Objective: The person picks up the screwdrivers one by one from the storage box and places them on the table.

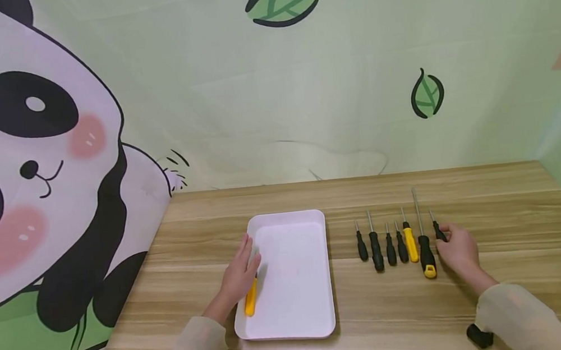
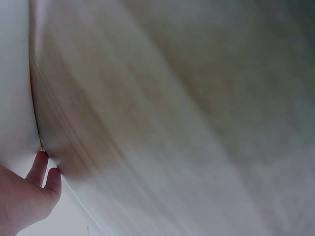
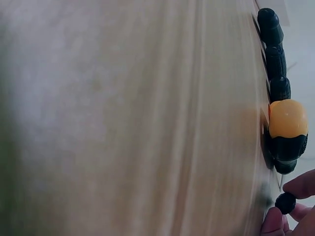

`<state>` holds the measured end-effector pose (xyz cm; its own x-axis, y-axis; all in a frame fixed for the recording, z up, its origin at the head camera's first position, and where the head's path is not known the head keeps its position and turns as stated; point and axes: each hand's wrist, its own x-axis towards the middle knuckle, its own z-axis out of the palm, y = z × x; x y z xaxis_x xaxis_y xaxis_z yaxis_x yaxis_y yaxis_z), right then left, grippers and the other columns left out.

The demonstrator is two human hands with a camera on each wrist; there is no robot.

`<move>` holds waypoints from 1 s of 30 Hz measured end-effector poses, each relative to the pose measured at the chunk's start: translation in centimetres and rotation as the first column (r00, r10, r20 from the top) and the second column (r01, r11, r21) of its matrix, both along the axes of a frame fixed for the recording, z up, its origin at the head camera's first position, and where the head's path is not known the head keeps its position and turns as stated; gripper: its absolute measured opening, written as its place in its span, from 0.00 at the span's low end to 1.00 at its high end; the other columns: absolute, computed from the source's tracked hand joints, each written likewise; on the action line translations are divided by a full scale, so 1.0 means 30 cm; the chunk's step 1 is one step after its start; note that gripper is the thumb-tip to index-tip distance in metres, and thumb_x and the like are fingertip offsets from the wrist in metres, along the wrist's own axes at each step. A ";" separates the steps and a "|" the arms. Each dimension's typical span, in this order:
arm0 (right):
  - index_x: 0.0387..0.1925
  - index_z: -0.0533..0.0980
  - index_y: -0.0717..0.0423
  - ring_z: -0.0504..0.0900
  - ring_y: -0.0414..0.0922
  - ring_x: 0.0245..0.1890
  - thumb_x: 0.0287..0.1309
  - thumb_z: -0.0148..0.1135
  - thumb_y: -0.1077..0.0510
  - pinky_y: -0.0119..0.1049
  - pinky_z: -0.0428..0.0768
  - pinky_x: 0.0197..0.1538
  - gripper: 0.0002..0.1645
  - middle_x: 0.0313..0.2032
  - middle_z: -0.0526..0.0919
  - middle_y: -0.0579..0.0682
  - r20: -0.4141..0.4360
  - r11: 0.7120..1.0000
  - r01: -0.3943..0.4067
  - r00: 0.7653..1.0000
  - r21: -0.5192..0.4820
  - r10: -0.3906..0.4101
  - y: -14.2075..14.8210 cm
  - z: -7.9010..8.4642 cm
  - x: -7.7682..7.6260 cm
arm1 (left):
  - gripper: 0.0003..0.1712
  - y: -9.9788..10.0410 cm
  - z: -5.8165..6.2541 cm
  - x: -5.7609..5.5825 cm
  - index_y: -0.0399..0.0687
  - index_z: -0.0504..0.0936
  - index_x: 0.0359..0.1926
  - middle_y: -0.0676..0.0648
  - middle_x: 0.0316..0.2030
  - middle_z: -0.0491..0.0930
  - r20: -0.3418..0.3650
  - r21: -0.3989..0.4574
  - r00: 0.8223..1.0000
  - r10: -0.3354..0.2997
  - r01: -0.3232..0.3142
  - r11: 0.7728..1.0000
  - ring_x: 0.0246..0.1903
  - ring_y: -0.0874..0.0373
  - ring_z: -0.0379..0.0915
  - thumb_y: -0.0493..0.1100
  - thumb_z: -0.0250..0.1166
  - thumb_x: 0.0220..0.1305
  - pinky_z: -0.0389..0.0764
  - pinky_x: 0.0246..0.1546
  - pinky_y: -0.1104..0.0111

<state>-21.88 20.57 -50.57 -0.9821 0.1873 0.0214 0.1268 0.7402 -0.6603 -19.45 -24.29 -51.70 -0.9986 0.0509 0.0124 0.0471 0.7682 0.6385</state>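
My left hand (image 1: 238,269) rests at the left rim of a white tray (image 1: 326,272), its fingers straight along the edge. In the left wrist view its fingertips (image 2: 38,164) touch the tray's side. Inside the tray, by that rim, lies a tool with a yellow handle (image 1: 251,299), its upper part hidden by the hand. My right hand (image 1: 459,251) pinches the black handle of a small screwdriver (image 1: 438,231) at the right end of a row. Seen from the right wrist, the handle's round end (image 3: 285,202) sits between thumb and fingers.
Left of the pinched one, several screwdrivers lie side by side, tips away: a large black-and-yellow one (image 1: 427,259), a yellow-handled one (image 1: 411,244) and black-handled ones, such as this screwdriver (image 1: 376,253). Behind the wooden table (image 1: 375,312) hangs a panda-printed cloth (image 1: 211,91).
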 end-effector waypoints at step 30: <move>0.49 0.71 0.69 0.70 0.65 0.49 0.50 0.56 0.60 0.54 0.70 0.47 0.24 0.51 0.72 0.70 0.114 1.000 0.016 0.993 0.007 -0.016 0.004 0.010 -0.008 | 0.33 0.001 -0.003 -0.001 0.44 0.50 0.68 0.50 0.70 0.44 -0.003 0.000 1.000 -0.003 0.003 1.000 0.67 0.47 0.47 0.52 0.46 0.67 0.53 0.65 0.50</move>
